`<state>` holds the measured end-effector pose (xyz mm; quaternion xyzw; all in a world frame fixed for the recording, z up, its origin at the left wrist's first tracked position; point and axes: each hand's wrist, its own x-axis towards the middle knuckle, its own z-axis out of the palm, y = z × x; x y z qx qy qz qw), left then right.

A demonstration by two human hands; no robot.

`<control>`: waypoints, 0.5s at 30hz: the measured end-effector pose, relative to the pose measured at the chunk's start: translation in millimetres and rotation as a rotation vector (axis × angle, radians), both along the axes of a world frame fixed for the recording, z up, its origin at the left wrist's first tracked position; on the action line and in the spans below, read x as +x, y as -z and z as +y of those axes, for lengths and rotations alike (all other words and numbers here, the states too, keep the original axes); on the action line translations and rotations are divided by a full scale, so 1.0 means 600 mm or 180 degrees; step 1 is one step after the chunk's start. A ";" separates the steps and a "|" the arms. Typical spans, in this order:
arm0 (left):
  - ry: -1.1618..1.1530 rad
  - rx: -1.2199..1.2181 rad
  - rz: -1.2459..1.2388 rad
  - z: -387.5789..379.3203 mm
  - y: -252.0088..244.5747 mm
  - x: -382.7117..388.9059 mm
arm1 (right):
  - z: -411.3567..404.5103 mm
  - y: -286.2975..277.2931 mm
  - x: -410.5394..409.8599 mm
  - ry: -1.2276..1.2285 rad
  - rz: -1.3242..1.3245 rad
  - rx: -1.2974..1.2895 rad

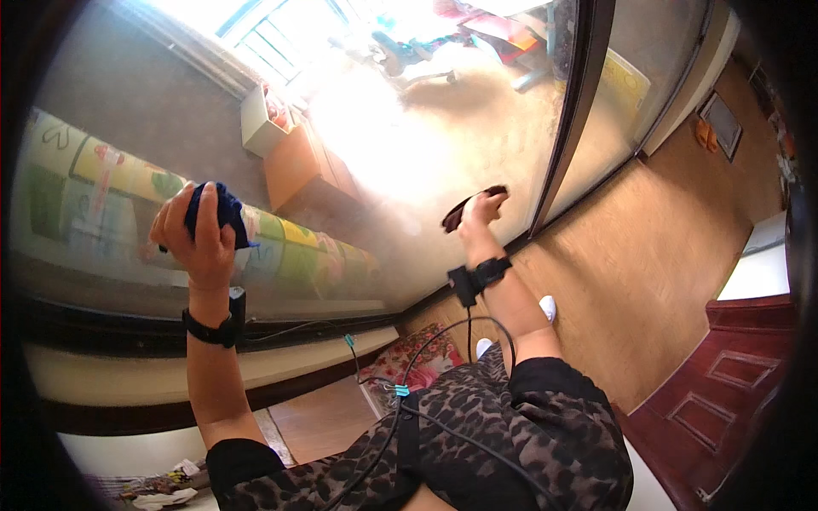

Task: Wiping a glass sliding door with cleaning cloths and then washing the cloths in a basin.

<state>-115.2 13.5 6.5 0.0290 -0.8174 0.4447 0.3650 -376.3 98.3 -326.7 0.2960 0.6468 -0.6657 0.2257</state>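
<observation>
My left hand (198,236) is raised at the left, its fingers spread over a bunched dark blue cloth (223,211) held against a glass panel (153,268). My right hand (480,211) is at the upper middle, with a dark brown cloth or pad (457,216) under its fingers, at the glass door pane (505,147). Both wrists wear black straps, and a cable runs from each.
A dark door frame (569,121) stands right of my right hand. Behind the glass are a rolled patterned mat (300,255), an orange-brown box (291,166) and a white bin (259,121). A dark red wooden panel (716,383) stands at the lower right.
</observation>
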 end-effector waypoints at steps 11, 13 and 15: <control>0.0374 0.0897 0.0038 0.026 -0.011 -0.004 | 0.118 -0.215 0.065 -0.1667 0.4078 -0.1063; 0.0546 0.1294 0.0445 0.070 0.002 -0.005 | 0.155 -0.286 0.031 -0.1618 0.5207 -0.0825; 0.0612 0.1748 0.0796 0.120 0.030 0.010 | 0.152 -0.336 -0.007 -0.1238 0.6338 -0.0208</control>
